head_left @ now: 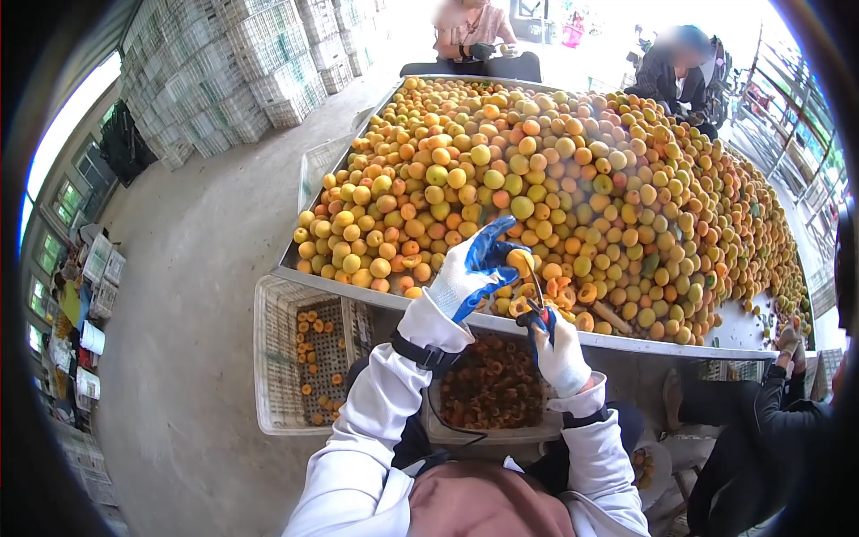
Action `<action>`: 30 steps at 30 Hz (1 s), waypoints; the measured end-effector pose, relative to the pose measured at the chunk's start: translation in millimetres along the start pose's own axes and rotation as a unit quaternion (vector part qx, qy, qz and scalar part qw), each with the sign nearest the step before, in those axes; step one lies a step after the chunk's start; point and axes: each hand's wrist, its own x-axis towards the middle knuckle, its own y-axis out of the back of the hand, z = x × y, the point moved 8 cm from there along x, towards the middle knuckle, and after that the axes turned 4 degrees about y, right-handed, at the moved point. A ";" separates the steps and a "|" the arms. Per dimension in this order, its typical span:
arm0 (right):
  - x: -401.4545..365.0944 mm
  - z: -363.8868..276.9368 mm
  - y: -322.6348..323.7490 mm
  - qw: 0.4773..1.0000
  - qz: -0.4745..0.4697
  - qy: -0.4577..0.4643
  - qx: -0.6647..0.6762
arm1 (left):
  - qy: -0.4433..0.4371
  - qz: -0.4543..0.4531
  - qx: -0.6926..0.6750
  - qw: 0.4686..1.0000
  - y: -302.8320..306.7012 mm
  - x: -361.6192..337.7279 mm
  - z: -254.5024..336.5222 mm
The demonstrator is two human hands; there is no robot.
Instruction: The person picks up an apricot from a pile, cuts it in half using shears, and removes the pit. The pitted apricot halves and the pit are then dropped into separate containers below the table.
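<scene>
My left hand (479, 273), in a white glove with a blue coated palm, grips an apricot (519, 261) at its fingertips above the table's near edge. A similar glove covers my right hand (555, 349), which is closed round the handle of a thin curved knife (536, 282). The knife's blade reaches up to the apricot and overlaps its side in this view. Just beyond my hands lie cut apricot halves (564, 294) and a short light-brown stick (611, 317). A large heap of whole apricots (537, 170) covers the metal-edged table (626, 341).
Below the table edge stand a pale crate (268, 376) with apricot halves and a tub (452, 436) of dark reddish-brown pieces. People sit at the far side (465, 40), far right (680, 76) and near right (761, 421). Stacked crates (233, 80) line the back left.
</scene>
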 end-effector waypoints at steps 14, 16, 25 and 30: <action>2.7 15.4 -8.3 0.993 0.120 0.010 -0.006 | 0.073 -0.003 -0.160 0.984 -40.3 -10.0 -39.3; 3.7 12.2 -6.3 0.995 0.102 -0.006 -0.010 | 0.055 -0.013 -0.134 0.989 -39.1 -5.8 -40.8; 0.4 18.7 -17.5 0.994 0.100 -0.021 0.029 | 0.129 0.083 -0.211 0.965 -42.4 -10.1 -57.1; 1.3 17.5 -12.6 0.993 0.092 -0.039 0.058 | 0.094 0.084 -0.145 0.981 -38.7 -0.9 -57.9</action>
